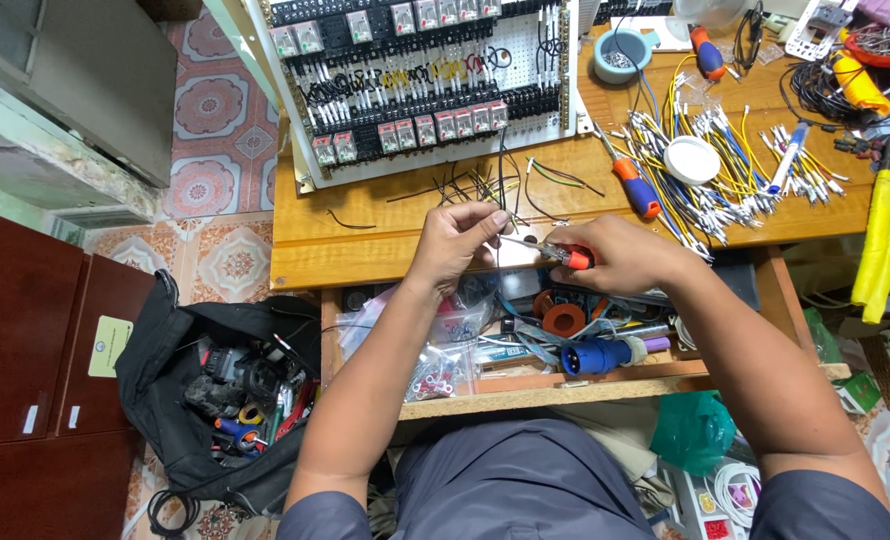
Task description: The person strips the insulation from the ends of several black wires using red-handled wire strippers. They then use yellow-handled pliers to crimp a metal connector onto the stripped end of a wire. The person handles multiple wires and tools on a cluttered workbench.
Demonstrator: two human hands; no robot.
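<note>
Nearest, an open drawer (605,378) crowded with a blue plug (593,355) and bagged parts is seen. Above it, a small orange-handled screwdriver (563,254) is gripped in the closed right hand (620,255), its shaft pinched by the left hand's (457,240) fingertips; what lies at the tip cannot be told. Farther on the surface (365,235), loose black wires (465,186) and a heap of terminated leads (725,165) lie unfitted, while the relay panel (415,85) already appears largely wired.
</note>
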